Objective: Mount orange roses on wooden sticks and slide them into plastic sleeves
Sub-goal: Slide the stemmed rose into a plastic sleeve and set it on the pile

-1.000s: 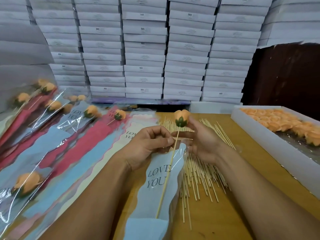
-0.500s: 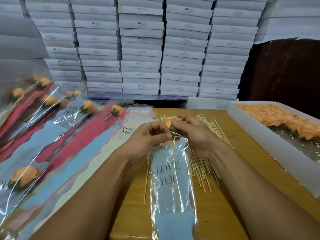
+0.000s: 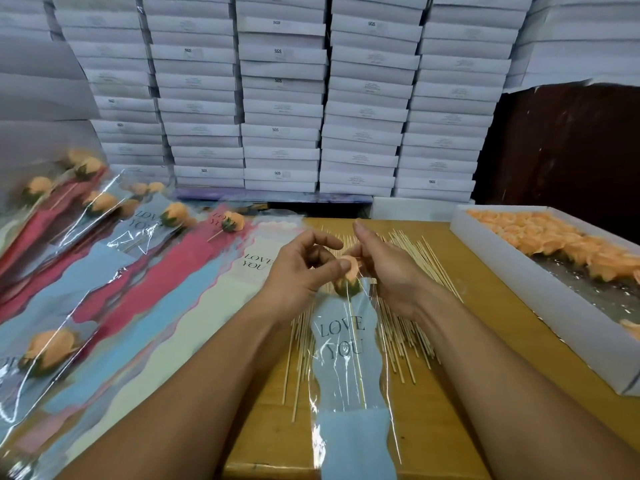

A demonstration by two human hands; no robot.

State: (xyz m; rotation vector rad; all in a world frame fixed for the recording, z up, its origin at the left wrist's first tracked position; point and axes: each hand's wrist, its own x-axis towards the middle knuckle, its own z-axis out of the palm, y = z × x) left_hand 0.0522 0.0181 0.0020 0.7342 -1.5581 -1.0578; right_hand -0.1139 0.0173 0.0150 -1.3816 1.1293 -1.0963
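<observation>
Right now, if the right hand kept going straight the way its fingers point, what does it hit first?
The right hand points up-left, away from the person. First would likely be bare wooden sticks, then the stacked white boxes; depth is unclear.

My left hand (image 3: 300, 271) and right hand (image 3: 384, 268) cover the top of the orange rose (image 3: 348, 277), so I can't tell how firmly either one grips it. The blue sleeve (image 3: 349, 386) runs off the near edge, its lower end lost. The finished sleeved roses (image 3: 52, 351) at near left are smeared by blur. On the far stacked white boxes (image 3: 280, 98), the label print is too small to read. The rose tray (image 3: 540, 271) is cut by the right edge.
</observation>
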